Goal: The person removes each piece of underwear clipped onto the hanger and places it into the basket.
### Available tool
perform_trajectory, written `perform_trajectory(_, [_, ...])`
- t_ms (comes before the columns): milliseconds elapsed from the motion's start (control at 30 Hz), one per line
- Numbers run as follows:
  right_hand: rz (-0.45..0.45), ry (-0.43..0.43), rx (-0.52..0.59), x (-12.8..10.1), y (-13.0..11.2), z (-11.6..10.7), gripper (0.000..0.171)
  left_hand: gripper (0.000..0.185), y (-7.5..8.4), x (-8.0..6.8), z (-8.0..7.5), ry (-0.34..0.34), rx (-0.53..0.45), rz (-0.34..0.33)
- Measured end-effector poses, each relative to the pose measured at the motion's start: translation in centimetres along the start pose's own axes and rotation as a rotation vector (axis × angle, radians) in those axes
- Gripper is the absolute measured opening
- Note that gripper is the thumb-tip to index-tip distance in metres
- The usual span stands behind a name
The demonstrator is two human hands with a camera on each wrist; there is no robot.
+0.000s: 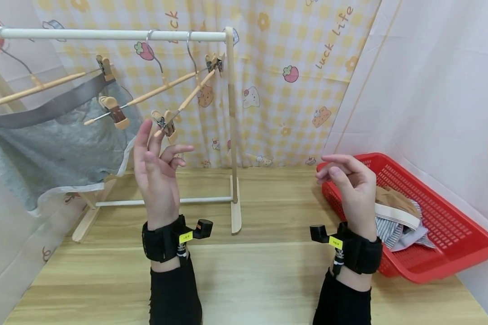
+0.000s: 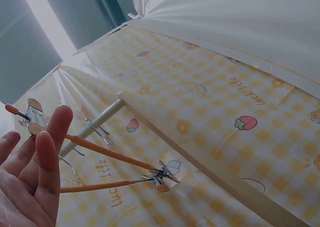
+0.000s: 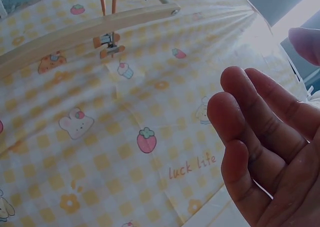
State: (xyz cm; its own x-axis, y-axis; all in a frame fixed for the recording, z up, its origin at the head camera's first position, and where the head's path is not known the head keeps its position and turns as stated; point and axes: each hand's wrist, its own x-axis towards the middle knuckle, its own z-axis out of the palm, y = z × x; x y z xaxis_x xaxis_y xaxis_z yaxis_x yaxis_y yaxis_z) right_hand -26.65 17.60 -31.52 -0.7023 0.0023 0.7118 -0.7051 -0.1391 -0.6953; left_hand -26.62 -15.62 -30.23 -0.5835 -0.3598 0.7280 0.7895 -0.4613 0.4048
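Observation:
My left hand (image 1: 158,189) is raised at the rack, fingers loosely spread, beside the near clip (image 1: 168,124) of a wooden clip hanger (image 1: 193,95). In the left wrist view that clip (image 2: 36,118) shows just beyond the fingertips; whether they touch it I cannot tell. A second clip hanger (image 1: 154,92) hangs to its left with no garment. Farther left, a grey pair of underpants (image 1: 65,140) with a darker waistband hangs clipped on another hanger (image 1: 61,81). My right hand (image 1: 358,189) holds nothing, its fingers relaxed, in front of the red basket (image 1: 439,271).
Folded striped and brown clothes (image 1: 398,214) lie in the basket on the right. The rack has a white top rail (image 1: 85,34), a wooden upright (image 1: 232,135) and a low crossbar (image 1: 205,199). It stands on the wooden table (image 1: 260,280), before a checked curtain (image 1: 284,108).

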Motion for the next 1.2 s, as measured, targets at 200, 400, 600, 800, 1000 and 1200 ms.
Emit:
perform_trajectory(200, [-0.012,-0.005,0.006,0.1,0.0,0.2,0.019,0.072,0.3,0.0,0.0,-0.01,-0.001,-0.004])
perform_trajectory(400, [-0.007,-0.001,0.007,0.0,-0.1,0.0,0.019,0.071,0.3,0.0,-0.1,-0.021,0.004,-0.002])
perform_trajectory(600, [0.013,0.003,-0.003,0.0,-0.2,-0.1,0.019,0.069,0.3,-0.1,-0.1,-0.027,0.026,0.002])
perform_trajectory(800, [0.033,0.016,-0.027,-0.1,-0.1,-0.1,0.019,0.065,0.5,-0.2,-0.2,-0.008,0.061,0.005])
perform_trajectory(1000, [0.018,0.015,-0.005,-0.1,0.1,-0.1,0.02,0.053,1.0,-0.3,-0.1,0.038,0.135,0.034])
perform_trajectory(1200, [0.021,0.018,-0.027,0.0,0.1,-0.1,0.021,0.051,1.5,-0.3,-0.2,0.049,0.157,0.042])
